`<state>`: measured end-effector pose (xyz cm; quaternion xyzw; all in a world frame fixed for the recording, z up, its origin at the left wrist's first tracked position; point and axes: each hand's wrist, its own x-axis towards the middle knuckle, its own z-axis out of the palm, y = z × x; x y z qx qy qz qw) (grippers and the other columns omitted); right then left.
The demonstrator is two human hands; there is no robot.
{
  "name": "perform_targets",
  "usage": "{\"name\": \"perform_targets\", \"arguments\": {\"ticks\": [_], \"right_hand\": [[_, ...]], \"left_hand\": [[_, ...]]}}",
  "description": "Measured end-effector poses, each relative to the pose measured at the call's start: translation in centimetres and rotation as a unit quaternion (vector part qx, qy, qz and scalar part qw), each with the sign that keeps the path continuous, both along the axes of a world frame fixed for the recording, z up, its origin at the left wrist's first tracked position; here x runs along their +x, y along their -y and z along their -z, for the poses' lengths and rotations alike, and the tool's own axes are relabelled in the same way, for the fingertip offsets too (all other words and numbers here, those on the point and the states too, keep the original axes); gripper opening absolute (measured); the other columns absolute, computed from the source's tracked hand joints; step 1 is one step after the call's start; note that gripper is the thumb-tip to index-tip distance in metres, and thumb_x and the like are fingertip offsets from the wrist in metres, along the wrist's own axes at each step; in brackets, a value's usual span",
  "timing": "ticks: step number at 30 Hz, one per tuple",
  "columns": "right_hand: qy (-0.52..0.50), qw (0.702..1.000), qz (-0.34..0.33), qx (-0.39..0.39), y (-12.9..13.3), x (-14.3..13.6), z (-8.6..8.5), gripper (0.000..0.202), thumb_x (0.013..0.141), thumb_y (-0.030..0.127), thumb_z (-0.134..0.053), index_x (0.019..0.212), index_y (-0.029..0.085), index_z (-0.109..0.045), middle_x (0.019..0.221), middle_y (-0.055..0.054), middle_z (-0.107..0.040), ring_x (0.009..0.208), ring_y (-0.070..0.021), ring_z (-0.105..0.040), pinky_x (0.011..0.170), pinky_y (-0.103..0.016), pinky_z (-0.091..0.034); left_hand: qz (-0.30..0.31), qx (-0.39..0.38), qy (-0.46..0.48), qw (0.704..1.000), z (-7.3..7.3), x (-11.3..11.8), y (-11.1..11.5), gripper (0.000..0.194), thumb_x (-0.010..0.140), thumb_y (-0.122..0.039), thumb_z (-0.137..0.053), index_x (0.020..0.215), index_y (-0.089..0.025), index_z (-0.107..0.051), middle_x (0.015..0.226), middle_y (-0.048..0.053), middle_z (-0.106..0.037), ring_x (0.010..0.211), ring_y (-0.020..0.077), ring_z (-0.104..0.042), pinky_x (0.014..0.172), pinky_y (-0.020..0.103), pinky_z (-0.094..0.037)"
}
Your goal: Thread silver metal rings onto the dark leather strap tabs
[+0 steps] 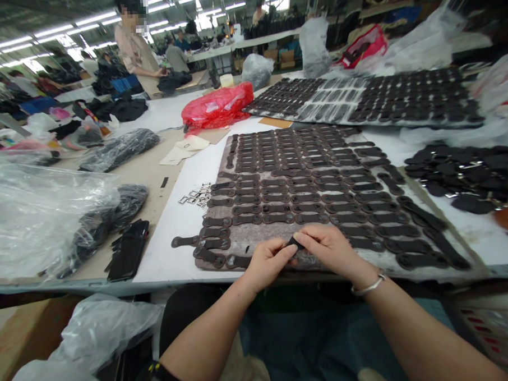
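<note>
Between my left hand (270,261) and my right hand (324,246) is a small dark strap piece (295,243), pinched by the fingers of both. Most of it is hidden by the fingertips. My hands are over the near edge of a greyish board (248,241) covered with rows of dark, round-ended strap pieces (277,218). One such piece (185,242) sticks out past the board's left edge. Left of the board, a small heap of metal rectangular rings (197,197) lies on white paper.
A second board of dark pieces (405,97) stands farther back. Black pieces with metal rings (467,170) are heaped at right. A black phone-like object (129,251), plastic-wrapped bundles (120,148) and a red bag (219,105) lie on the table. A person (136,49) stands beyond it.
</note>
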<state>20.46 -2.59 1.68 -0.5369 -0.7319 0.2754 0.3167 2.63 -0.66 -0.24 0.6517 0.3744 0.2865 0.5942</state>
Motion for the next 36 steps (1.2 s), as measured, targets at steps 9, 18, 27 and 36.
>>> {"name": "perform_targets", "arguments": {"ticks": [9,18,27,36], "right_hand": [[-0.02,1.0,-0.015,-0.01,0.0,0.1,-0.2,0.028,0.091,0.032,-0.046,0.073,0.018,-0.061,0.063,0.001,-0.055,0.061,-0.013,-0.051,0.058,-0.024,-0.037],[-0.015,1.0,0.018,0.005,0.0,0.8,-0.6,0.031,0.092,0.033,-0.046,0.069,0.018,-0.06,0.061,0.002,-0.054,0.059,-0.0121,-0.049,0.057,-0.023,-0.035],[-0.124,0.971,0.191,0.066,-0.3,5.4,-2.2,0.029,0.086,0.043,-0.053,0.071,0.019,-0.06,0.058,0.002,-0.053,0.053,-0.012,-0.05,0.053,-0.023,-0.038],[-0.435,0.828,0.347,0.073,-0.4,12.2,-3.0,0.045,0.072,0.051,-0.067,0.103,0.018,-0.059,0.085,-0.006,-0.069,0.056,-0.0107,-0.057,0.053,-0.024,-0.049]], "left_hand": [[-0.005,-0.031,-0.003,0.999,0.9,-0.1,-0.3,0.038,0.085,-0.047,-0.048,0.071,-0.014,-0.061,0.065,0.002,-0.061,0.064,0.0139,-0.054,0.061,0.024,-0.04],[-0.056,-0.023,0.021,0.998,0.4,0.0,-0.7,0.038,0.085,-0.044,-0.048,0.072,-0.013,-0.064,0.069,0.004,-0.065,0.07,0.0167,-0.058,0.071,0.027,-0.045],[-0.123,-0.025,0.012,0.992,0.7,-0.2,-1.0,0.031,0.081,-0.045,-0.053,0.081,-0.016,-0.064,0.074,0.004,-0.069,0.075,0.0184,-0.063,0.078,0.03,-0.047],[-0.093,0.019,-0.036,0.995,0.0,0.2,-0.5,0.032,0.078,-0.048,-0.053,0.071,-0.019,-0.064,0.069,0.003,-0.067,0.072,0.0205,-0.06,0.074,0.031,-0.046]]}}
